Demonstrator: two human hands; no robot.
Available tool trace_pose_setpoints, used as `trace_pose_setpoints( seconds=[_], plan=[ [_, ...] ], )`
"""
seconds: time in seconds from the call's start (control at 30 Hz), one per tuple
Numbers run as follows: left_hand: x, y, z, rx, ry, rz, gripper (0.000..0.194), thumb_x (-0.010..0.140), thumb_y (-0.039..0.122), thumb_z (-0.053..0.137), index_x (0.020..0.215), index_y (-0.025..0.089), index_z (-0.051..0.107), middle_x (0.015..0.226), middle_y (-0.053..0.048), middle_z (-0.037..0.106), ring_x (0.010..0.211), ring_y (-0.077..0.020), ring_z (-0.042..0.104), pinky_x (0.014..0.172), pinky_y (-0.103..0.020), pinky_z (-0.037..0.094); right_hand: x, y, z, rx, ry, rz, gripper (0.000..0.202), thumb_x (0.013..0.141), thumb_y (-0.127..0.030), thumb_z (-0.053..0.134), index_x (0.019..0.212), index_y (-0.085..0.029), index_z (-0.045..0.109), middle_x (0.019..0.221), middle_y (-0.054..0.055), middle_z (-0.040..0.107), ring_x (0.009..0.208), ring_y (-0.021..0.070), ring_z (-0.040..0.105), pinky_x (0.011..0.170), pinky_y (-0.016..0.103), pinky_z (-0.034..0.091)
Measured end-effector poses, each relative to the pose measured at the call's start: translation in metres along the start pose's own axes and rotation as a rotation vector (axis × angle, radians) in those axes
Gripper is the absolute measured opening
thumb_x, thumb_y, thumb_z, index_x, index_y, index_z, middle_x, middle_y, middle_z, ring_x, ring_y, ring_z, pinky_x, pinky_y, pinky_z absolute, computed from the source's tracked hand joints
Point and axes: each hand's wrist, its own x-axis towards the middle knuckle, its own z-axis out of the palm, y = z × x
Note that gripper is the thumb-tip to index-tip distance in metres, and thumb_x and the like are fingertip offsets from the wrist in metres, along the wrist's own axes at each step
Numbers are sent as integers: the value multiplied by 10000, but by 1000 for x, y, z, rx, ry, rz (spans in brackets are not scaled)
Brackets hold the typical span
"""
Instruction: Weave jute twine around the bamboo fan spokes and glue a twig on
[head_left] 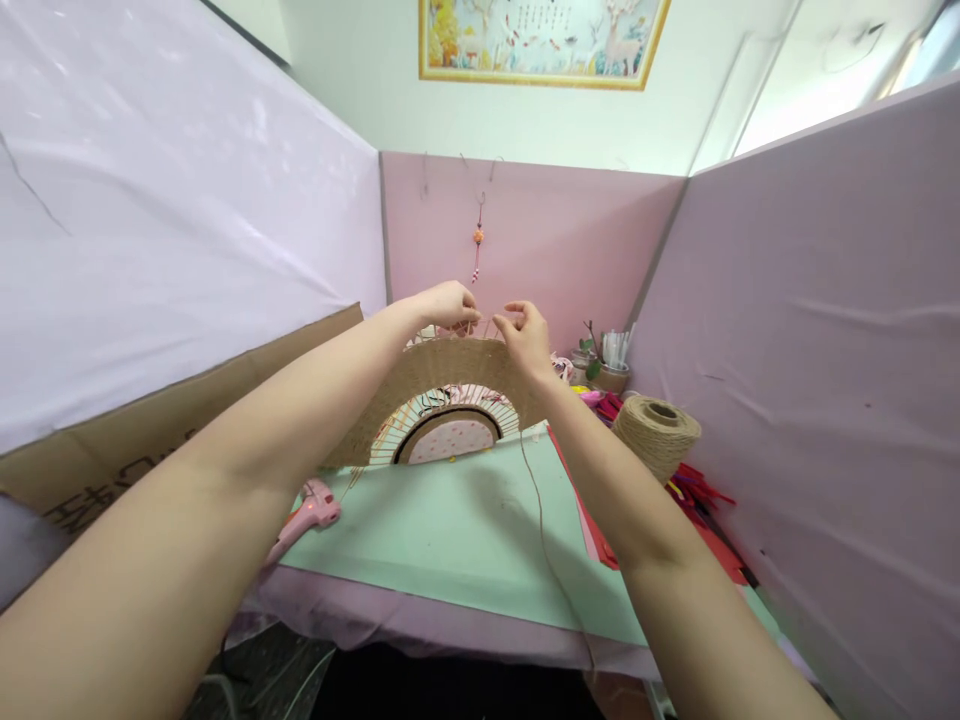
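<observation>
L hand (450,303) & R hand (530,342) both at curved edge of fan (457,357), prob. for fine control — can't tell if either's clamped — twine roll (654,443) nearby, prob. handy.

A pink panel (585,225) stands between 2 lilac partitions (832,290), a gold-framed picture (544,40) on the pale wall (360,75) above. Upper right is bright; dark floor (281,675) shows below the pale-green surface (442,545).

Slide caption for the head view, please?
Left hand and right hand at the upper edge of an arched woven panel; twine spool at right.
</observation>
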Motion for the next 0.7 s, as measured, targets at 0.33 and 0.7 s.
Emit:
trace_pose_setpoints(
  seconds=[0.33, 0.7],
  plan=[
    [0, -7, -3, -85, -30, -75, 231, 797, 326, 586, 835, 138, 715, 839, -90, 722, 724, -138, 640, 650, -221, 479, -25, 18, -1, -87, -59, 7, 172, 791, -334, 546, 755, -188, 629, 714, 20, 636, 675, 164, 534, 651, 267, 393],
    [6, -10, -1, -48, -76, -52, 263, 841, 322, 516, 856, 126, 691, 874, -104, 733, 731, -146, 660, 675, -236, 500, -25, 22, -4, -151, -86, 52, 189, 768, -347, 553, 745, -184, 645, 707, 18, 648, 682, 164, 547, 646, 265, 404]
  ],
)
